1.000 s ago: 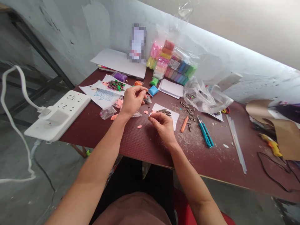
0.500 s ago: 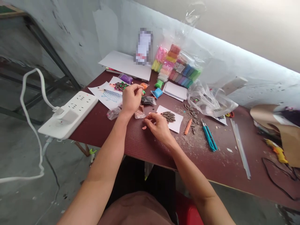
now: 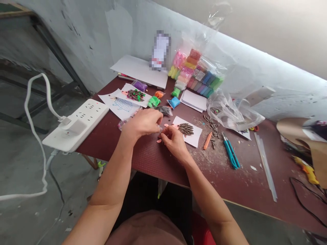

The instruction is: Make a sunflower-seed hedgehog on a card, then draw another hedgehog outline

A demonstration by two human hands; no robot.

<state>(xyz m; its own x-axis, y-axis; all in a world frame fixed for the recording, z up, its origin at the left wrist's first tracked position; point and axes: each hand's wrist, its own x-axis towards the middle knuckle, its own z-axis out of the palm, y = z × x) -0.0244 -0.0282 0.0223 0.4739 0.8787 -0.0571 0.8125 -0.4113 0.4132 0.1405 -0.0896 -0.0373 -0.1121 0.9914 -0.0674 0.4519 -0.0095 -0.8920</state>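
My left hand [image 3: 146,123] is closed above the table, its fingertips close to those of my right hand; what it holds, if anything, is too small to make out. My right hand [image 3: 174,141] has its fingers pinched at the left edge of a white card [image 3: 194,139], and its hold is also unclear. On that card lies a hedgehog shape [image 3: 186,129] with a pink head and dark seed spines. A small pink piece [image 3: 158,141] lies by my right fingertips. Clay packets, green [image 3: 154,101], black [image 3: 164,110] and blue [image 3: 174,102], lie beyond my hands.
A finished-looking hedgehog card [image 3: 135,95] and a blue drawing [image 3: 124,105] lie back left. Loose seeds [image 3: 213,127], an orange stick [image 3: 207,141] and a teal cutter [image 3: 230,152] are at right. A white power strip [image 3: 76,126] stands at the left edge.
My left hand has come down and nearer from above the clay packets to beside my right hand, uncovering the green packet. The view has shifted slightly.
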